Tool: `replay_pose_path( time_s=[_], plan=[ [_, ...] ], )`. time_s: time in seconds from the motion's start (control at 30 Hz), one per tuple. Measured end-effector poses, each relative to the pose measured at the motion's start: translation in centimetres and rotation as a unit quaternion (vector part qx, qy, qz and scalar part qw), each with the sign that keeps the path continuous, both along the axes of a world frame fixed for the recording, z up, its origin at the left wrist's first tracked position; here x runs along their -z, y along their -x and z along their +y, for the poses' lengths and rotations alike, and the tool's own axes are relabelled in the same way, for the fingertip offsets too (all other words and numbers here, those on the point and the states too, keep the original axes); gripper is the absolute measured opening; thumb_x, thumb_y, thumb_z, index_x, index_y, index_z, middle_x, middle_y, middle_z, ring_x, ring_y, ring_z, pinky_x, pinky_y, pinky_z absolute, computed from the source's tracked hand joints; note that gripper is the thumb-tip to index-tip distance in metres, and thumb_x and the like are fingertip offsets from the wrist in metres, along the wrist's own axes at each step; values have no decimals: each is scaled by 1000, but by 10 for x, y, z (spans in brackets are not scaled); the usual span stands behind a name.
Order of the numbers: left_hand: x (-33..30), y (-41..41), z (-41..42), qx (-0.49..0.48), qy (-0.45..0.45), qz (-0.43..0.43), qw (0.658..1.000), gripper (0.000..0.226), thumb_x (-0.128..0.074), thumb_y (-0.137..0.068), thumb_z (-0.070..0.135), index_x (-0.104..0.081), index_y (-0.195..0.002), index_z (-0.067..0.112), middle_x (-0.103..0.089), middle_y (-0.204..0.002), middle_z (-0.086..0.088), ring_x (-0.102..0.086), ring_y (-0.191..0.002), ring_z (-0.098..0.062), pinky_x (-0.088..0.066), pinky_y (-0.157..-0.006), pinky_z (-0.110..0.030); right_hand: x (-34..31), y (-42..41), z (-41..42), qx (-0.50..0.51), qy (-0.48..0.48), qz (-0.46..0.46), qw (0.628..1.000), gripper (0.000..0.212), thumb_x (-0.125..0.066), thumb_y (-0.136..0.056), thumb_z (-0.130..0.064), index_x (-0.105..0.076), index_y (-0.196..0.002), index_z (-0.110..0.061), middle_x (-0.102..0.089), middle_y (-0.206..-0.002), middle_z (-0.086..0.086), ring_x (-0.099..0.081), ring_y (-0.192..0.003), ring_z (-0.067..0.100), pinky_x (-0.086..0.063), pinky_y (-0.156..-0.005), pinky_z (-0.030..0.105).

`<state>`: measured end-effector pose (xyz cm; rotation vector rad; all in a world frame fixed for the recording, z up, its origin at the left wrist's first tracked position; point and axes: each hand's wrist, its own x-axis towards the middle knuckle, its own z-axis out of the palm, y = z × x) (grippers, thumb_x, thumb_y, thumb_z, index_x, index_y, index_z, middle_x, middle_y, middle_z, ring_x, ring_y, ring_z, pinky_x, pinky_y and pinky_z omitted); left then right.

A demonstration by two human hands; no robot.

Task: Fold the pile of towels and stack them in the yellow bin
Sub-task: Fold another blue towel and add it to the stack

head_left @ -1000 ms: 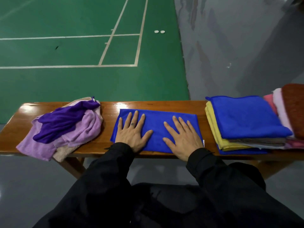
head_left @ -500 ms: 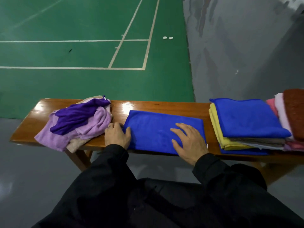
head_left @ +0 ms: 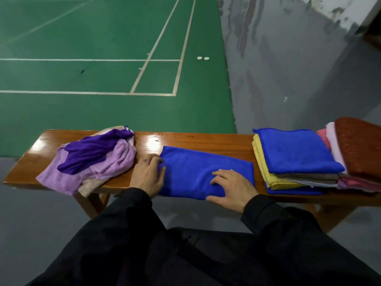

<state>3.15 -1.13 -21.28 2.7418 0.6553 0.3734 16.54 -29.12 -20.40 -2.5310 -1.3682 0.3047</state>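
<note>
Left hand (head_left: 148, 176) curled round the left short edge of the blue towel (head_left: 203, 172), right hand (head_left: 231, 187) pressing flat near its right end. Long axis along the bench (head_left: 206, 141), so probably a left-over-right fold. No yellow bin anywhere in view.

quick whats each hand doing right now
left hand: fingers gripping the left edge of the blue towel
right hand: open, fingers pressing flat on the towel
</note>
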Motion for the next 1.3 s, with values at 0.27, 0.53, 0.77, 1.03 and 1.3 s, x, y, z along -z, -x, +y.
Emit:
replay_pose_path(
  time_s=[0.27, 0.53, 0.77, 1.03, 1.3],
  plan=[
    [-18, -81, 18, 5, 35, 184, 982, 66, -50, -88, 6, -36, -151, 20, -39, -155, -8, -35, -142, -34, -33, -113, -48, -18, -64, 51, 245, 74, 26, 966, 52, -52, -96, -12, -42, -148, -13, -51, -144, 13, -48, -131, 33, -43, -109, 42],
    [-42, -66, 29, 5, 104, -40, 994, 23, -53, -80, 15, -65, -99, 9, -63, -100, -11, -60, -92, -31, -48, -84, -36, -57, -72, 42, 268, -31, 35, 962, 7, -61, -91, -33, -60, -94, -26, -67, -93, 1, -62, -89, 26, -53, -78, 38],
    [-108, -38, 26, -4, 110, -254, 961, 25, -62, -84, -6, -57, -97, 15, -65, -96, -2, -60, -89, -24, -48, -81, -36, -117, -57, 33, 198, -327, -51, 922, 10, -67, -86, -24, -61, -93, -25, -66, -83, -8, -63, -79, 23, -51, -70, 36],
    [-12, 22, 22, 139, -76, 51, 986, 55, -67, -64, 12, -60, -116, 27, -63, -111, -3, -64, -98, -32, -51, -82, -40, -35, -18, -5, 29, -112, -104, 988, 13, -59, -85, -34, -61, -93, -25, -66, -86, -4, -63, -81, 22, -50, -72, 35],
    [-19, -1, 19, 61, -22, 31, 997, 38, -53, -81, 31, -69, -114, 21, -68, -117, -4, -62, -107, -28, -50, -96, -43, -30, -40, 23, 171, -113, -33, 978, 23, -54, -100, -24, -66, -120, -21, -68, -120, -4, -64, -108, 17, -55, -90, 34]
  ],
)
